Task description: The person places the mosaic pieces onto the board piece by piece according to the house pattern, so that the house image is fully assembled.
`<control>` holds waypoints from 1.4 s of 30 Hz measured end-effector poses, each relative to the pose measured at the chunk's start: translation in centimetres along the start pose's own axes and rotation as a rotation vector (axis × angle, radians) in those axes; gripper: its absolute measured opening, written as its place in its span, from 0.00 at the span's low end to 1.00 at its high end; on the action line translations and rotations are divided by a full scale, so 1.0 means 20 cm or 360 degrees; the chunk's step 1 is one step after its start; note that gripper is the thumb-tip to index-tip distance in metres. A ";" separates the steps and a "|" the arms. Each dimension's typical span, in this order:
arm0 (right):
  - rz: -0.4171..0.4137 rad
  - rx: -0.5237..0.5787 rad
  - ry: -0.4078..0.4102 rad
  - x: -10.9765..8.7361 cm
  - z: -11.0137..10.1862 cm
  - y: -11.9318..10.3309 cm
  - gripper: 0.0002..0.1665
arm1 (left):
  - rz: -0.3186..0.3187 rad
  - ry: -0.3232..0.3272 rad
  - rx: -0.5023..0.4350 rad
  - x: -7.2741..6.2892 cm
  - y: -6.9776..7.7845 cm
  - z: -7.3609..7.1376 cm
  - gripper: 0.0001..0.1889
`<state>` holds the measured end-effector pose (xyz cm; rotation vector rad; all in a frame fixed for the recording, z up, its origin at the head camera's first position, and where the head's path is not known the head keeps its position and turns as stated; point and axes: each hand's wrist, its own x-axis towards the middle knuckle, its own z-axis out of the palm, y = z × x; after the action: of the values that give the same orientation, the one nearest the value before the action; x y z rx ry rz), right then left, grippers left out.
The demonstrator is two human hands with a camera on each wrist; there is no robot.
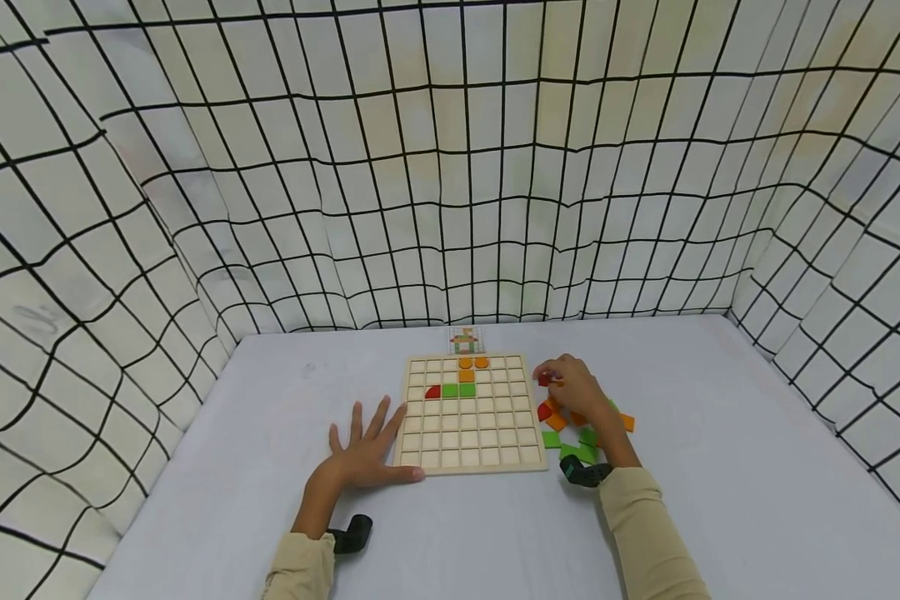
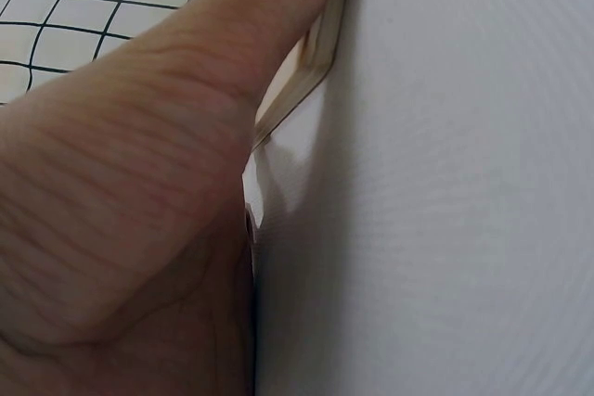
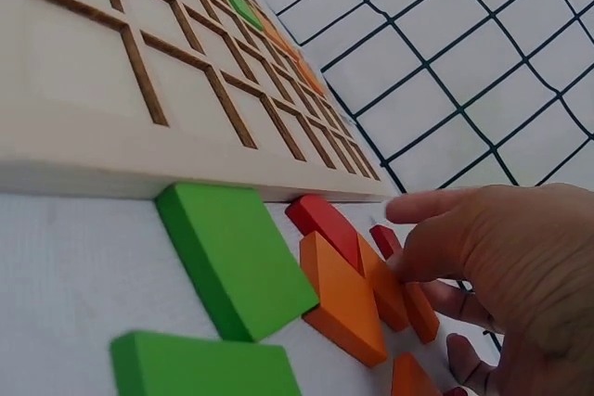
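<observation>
A wooden grid board (image 1: 472, 471) lies flat on the table. In its cells sit two orange discs (image 1: 473, 363), an orange square (image 1: 467, 377), two green squares (image 1: 458, 390) and a red quarter-round piece (image 1: 433, 392). My left hand (image 1: 367, 462) is spread at the board's lower left corner, thumb along the front edge and a fingertip at the left side. Off the right edge, my right hand (image 1: 576, 390) reaches over loose pieces with bent fingers. Its fingertips are right by a small red piece (image 3: 385, 240) and an orange piece (image 3: 419, 311), with a gap showing between index finger and thumb.
Loose green pieces (image 1: 579, 452), orange pieces (image 1: 556, 421) and a red piece (image 1: 544, 412) lie beside the board, partly under the right forearm. Behind the board is a small pattern card (image 1: 466, 340). A black-gridded white wall (image 1: 495, 250) encloses the white table (image 1: 210, 483).
</observation>
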<state>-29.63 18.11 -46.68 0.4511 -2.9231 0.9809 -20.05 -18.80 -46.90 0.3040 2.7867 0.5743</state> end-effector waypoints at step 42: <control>0.0064 -0.0018 0.0152 -0.03 0.03 0.02 0.16 | -0.0030 -0.0017 0.0015 -0.02 0.04 -0.03 0.60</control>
<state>-29.13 18.16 -47.51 0.3366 -2.8615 0.9621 -19.74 -18.41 -45.90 0.2813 2.7794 0.5537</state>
